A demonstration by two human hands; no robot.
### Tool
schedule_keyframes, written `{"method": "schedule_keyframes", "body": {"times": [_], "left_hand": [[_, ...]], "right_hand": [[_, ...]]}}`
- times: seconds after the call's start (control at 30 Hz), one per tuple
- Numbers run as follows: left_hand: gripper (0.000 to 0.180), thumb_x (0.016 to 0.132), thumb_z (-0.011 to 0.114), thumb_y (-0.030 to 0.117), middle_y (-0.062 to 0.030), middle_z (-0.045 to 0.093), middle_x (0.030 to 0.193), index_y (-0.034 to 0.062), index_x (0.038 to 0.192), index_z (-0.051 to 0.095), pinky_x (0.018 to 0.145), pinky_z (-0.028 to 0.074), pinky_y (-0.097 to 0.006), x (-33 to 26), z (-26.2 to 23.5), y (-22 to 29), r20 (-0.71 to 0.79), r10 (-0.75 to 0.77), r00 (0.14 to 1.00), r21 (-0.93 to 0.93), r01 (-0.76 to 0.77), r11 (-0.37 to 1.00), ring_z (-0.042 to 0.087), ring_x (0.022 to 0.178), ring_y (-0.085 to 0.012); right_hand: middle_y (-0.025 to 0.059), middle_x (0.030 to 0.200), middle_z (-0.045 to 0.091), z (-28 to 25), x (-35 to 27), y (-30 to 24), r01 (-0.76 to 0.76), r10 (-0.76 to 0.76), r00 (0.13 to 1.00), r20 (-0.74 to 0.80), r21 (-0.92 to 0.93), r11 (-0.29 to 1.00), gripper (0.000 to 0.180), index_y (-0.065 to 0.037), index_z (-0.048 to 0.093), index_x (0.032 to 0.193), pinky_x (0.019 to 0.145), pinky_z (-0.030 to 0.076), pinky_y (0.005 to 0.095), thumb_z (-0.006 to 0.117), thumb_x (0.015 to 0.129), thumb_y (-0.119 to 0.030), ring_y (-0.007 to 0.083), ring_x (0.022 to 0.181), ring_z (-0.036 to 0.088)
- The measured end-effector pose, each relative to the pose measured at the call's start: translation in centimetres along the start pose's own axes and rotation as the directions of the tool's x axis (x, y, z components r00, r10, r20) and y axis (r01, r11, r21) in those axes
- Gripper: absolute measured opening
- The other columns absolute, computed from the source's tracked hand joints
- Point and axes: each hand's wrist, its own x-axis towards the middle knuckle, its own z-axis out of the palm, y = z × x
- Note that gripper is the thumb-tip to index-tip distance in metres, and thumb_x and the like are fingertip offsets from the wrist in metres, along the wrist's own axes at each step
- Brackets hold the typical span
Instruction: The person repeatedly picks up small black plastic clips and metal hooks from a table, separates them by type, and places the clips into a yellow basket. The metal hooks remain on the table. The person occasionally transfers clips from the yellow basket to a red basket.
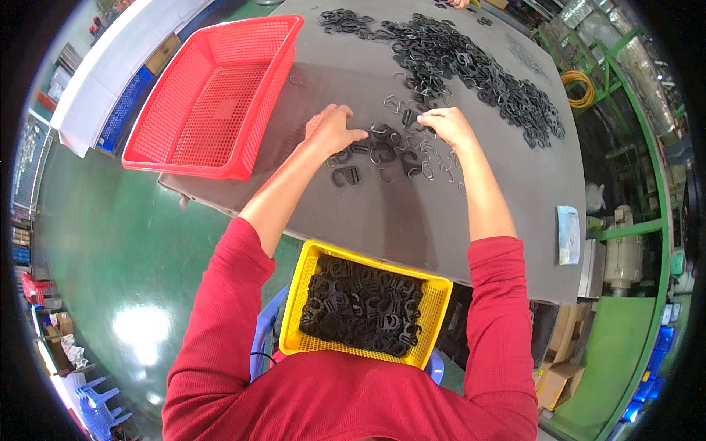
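My left hand (331,130) rests palm down on the grey table (412,220), fingers spread over a small scatter of black plastic buckle parts (386,151). My right hand (446,123) is just to the right, fingers curled onto the same scatter; whether it grips a part I cannot tell. A big heap of the same black parts (471,66) lies farther back on the table. On my lap, under the table's near edge, sits a yellow mesh basket (294,323) filled with black parts (360,305).
An empty red mesh basket (213,95) stands on the table's left side. A small pale packet (568,234) lies near the right edge. Green floor surrounds the table; green metal framing and a yellow hose coil (581,87) stand at the right.
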Motion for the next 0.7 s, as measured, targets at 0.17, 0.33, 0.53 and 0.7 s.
{"method": "schedule_keyframes", "body": {"times": [0.17, 0.33, 0.53, 0.7], "left_hand": [[0.048, 0.064, 0.079, 0.032, -0.0134, 0.061, 0.102, 0.0056, 0.101, 0.063, 0.085, 0.045, -0.040, 0.7, 0.4, 1.8, 0.129, 0.040, 0.991, 0.072, -0.050, 0.996, 0.059, 0.099, -0.0298], [0.026, 0.070, 0.073, 0.019, -0.0075, 0.066, 0.087, 0.0034, 0.088, 0.062, 0.072, 0.047, -0.033, 1.0, 0.0, 0.5, 0.113, 0.052, 0.992, -0.206, -0.028, 0.978, 0.062, 0.079, -0.0188], [0.018, 0.078, 0.068, 0.015, 0.0001, 0.062, 0.081, 0.0023, 0.089, 0.061, 0.071, 0.046, -0.027, -8.9, -5.7, 5.2, 0.503, 0.458, 0.733, -0.648, -0.030, 0.761, 0.056, 0.076, -0.0084], [0.023, 0.078, 0.068, 0.022, -0.0059, 0.063, 0.087, 0.0038, 0.091, 0.063, 0.077, 0.047, -0.035, -9.9, -4.5, 5.5, 0.279, 0.525, 0.804, -0.415, -0.392, 0.821, 0.059, 0.085, -0.0208]], "right_hand": [[0.0040, 0.074, 0.068, -1.6, -3.9, 1.0, -0.056, 0.076, 0.982, -0.173, 0.113, 0.992, 0.032, -0.004, 0.071, 0.093, 0.062, 0.047, 0.0280, 0.071, 0.074, -0.029, 0.0118, 0.067, 0.060], [0.0080, 0.086, 0.069, -1.0, -10.6, 1.3, 0.138, -0.139, 0.990, 0.000, -0.132, 0.982, 0.031, -0.003, 0.070, 0.094, 0.073, 0.047, 0.0283, 0.070, 0.077, -0.029, 0.0147, 0.077, 0.063], [0.0111, 0.090, 0.066, 2.7, -23.3, 2.9, 0.352, -0.184, 0.730, 0.659, -0.131, 0.927, 0.033, -0.008, 0.069, 0.098, 0.080, 0.049, 0.0340, 0.071, 0.075, -0.033, 0.0225, 0.085, 0.063], [0.0129, 0.089, 0.065, 2.0, -14.9, 1.5, 0.473, -0.373, 0.841, 0.392, -0.196, 0.859, 0.027, -0.005, 0.065, 0.094, 0.076, 0.049, 0.0350, 0.064, 0.077, -0.025, 0.0225, 0.085, 0.062]]}}
